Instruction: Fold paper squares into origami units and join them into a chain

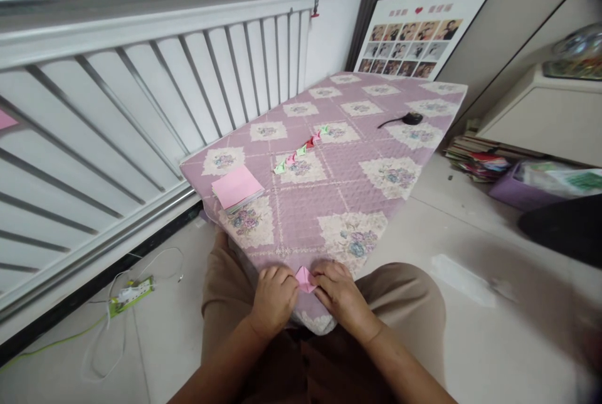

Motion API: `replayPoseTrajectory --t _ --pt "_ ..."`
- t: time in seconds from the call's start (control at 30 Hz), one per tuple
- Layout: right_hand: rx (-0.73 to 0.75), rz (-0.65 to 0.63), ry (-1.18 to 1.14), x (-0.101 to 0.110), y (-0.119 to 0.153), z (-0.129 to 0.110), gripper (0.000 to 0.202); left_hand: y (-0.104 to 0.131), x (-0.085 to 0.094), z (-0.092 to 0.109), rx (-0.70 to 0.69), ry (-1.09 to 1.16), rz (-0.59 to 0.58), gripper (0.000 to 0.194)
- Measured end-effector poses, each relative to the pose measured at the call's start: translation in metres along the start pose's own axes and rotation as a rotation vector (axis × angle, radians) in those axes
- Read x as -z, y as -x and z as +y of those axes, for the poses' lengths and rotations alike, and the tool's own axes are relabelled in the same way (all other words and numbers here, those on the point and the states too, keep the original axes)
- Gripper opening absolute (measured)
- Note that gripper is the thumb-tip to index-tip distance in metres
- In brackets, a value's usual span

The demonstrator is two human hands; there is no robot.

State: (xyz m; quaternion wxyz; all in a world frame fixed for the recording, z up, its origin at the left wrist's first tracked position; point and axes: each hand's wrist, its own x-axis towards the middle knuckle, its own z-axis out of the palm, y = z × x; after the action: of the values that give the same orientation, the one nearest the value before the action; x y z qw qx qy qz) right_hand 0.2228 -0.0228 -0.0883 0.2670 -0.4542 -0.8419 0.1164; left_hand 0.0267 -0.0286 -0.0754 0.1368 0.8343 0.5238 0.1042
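Note:
A small folded pink paper (305,279) lies at the near end of the table, between my two hands. My left hand (276,298) has its fingers curled and closed at the paper's left edge. From the other side, my right hand (342,294) pinches the right edge between thumb and fingers. Farther up the table, several small folded paper pieces (301,150) in green, pink and red form a slanting row. To the left of them sits a stack of square paper (237,187) with a pink sheet on top.
A purple flowered cloth covers the table (320,203). A black object with a short cord (412,118) lies near its far right side. A white radiator (188,90) runs along the left. A power strip (132,294) with cables is on the floor.

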Motion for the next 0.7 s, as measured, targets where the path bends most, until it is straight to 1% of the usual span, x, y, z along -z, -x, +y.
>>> replayPoseTrajectory --t 0.1,0.2,0.3,0.53,0.7 --pt "-0.029 0.039 -0.038 0.0 0.001 0.003 0.005 0.001 0.001 -0.001 0.076 0.076 0.037 0.012" --pt "-0.088 0.072 -0.037 -0.002 0.002 0.004 0.01 0.001 0.0 -0.001 0.171 0.123 0.076 0.013" --pt "-0.155 0.075 -0.024 -0.003 0.001 0.002 0.014 0.0 -0.001 0.0 0.238 0.148 0.07 0.012" --pt "-0.295 0.086 0.026 -0.004 -0.007 -0.008 0.02 -0.007 0.001 0.002 0.281 0.094 0.016 0.016" --pt "-0.329 0.109 0.112 -0.007 -0.01 -0.012 0.026 -0.011 0.002 0.004 0.292 0.034 -0.017 0.019"
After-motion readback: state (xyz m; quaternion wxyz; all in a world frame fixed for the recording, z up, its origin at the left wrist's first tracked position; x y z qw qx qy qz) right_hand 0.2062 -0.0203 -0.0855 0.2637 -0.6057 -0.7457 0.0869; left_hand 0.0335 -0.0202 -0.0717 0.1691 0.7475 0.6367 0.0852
